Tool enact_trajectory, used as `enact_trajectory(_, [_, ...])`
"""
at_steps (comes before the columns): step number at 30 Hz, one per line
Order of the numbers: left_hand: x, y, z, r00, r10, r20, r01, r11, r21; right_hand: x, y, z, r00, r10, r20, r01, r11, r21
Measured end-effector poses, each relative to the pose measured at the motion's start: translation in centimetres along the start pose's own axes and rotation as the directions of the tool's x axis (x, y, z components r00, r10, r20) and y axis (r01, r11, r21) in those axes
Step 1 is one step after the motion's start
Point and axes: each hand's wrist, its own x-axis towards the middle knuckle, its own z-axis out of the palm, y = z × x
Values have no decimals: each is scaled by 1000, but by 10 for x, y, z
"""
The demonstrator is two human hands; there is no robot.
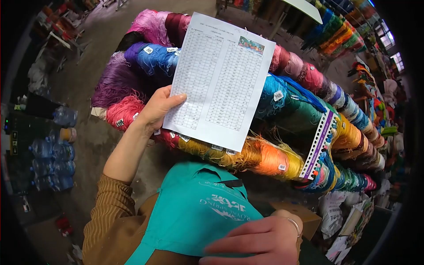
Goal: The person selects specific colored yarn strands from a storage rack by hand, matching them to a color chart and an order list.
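My left hand (164, 105) holds a white printed sheet (216, 84) by its left edge, thumb on the front and the other fingers hidden behind. The sheet shows two columns of table rows and a small colour picture at its upper right. Behind it lie rows of coloured thread skeins (274, 154) with small white labels. My right hand (260, 240), slightly blurred, is low in front of the teal apron (194, 212), its fingers extended and nothing visible in them. A bracelet circles that wrist.
A white and purple punched card (317, 143) with thread samples lies on the skeins at the right. Large water bottles (53, 152) stand at the left. A cardboard box (304, 218) and plastic-wrapped packages (331, 214) are at the lower right. More skeins (342, 35) hang at the upper right.
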Motion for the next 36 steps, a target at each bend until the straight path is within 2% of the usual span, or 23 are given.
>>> enact_trajectory(3, [-1,2,1,1000,5,0,-5,1000,-3,-14,1,-3,994,96,48,-86,980,-181])
enact_trajectory(4, [-2,3,2,1000,10,6,-10,1000,-5,-24,1,2,977,211,29,-201,956,-213])
enact_trajectory(5, [-1,3,2,1000,10,5,-10,1000,-5,-41,10,-1,983,176,-49,-183,942,-280])
enact_trajectory(6, [-1,3,2,1000,16,12,-16,1000,-3,-59,20,9,935,188,-302,-296,882,-366])
enact_trajectory(8, [-2,3,1,1000,23,16,-23,1000,-2,-68,20,-1,788,314,-529,-580,664,-471])
enact_trajectory(9, [-2,3,1,1000,20,13,-20,1000,3,-88,28,-6,616,330,-715,-718,607,-339])
enact_trajectory(10, [-2,3,1,1000,16,11,-16,1000,7,-104,41,-18,525,298,-797,-785,532,-318])
enact_trajectory(11, [-2,3,1,1000,18,12,-18,1000,7,-125,47,-34,438,321,-840,-867,397,-300])
enact_trajectory(13, [-2,2,1,1000,14,17,-15,1000,9,-187,70,-64,179,277,-944,-952,292,-95])
enact_trajectory(15, [-2,3,3,1000,15,22,-15,1000,9,-240,86,-87,225,158,-961,-974,71,-216])
enact_trajectory(16, [-2,3,4,1000,16,25,-16,1000,9,-259,90,-96,206,188,-960,-977,-8,-212])
enact_trajectory(17, [-1,4,5,1000,16,27,-16,1000,10,-268,95,-100,205,186,-961,-978,-9,-210])
enact_trajectory(19, [-1,5,7,1000,15,27,-16,1000,13,-281,104,-107,39,240,-970,-994,107,-13])
enact_trajectory(21, [-1,7,11,1000,11,27,-11,1000,16,-290,109,-116,34,259,-965,-995,99,-8])
enact_trajectory(23, [0,8,15,1000,4,30,-4,1000,19,-290,111,-121,-123,394,-911,-937,257,237])
enact_trajectory(26, [1,8,18,1000,-1,19,1,999,36,-300,114,-132,-97,436,-895,-903,340,264])
enact_trajectory(28, [1,8,20,1000,7,15,-8,999,43,-311,108,-139,-125,471,-874,-865,379,328])
enact_trajectory(30, [2,7,21,1000,11,19,-12,999,42,-322,102,-149,-18,598,-801,-780,493,386])
enact_trajectory(32, [3,8,22,1000,15,21,-15,999,40,-294,88,-143,-5,518,-855,-699,610,373])
enact_trajectory(33, [3,8,22,1000,15,16,-15,999,44,-283,82,-143,-9,478,-879,-600,700,387])
enact_trajectory(34, [3,8,22,1000,14,12,-15,999,49,-307,74,-157,73,475,-877,-558,748,359])
enact_trajectory(35, [4,9,23,1000,15,14,-16,999,50,-306,62,-163,77,433,-898,-516,788,336])
enact_trajectory(36, [4,9,23,1000,19,14,-20,999,50,-304,51,-168,5,306,-952,-521,813,259])
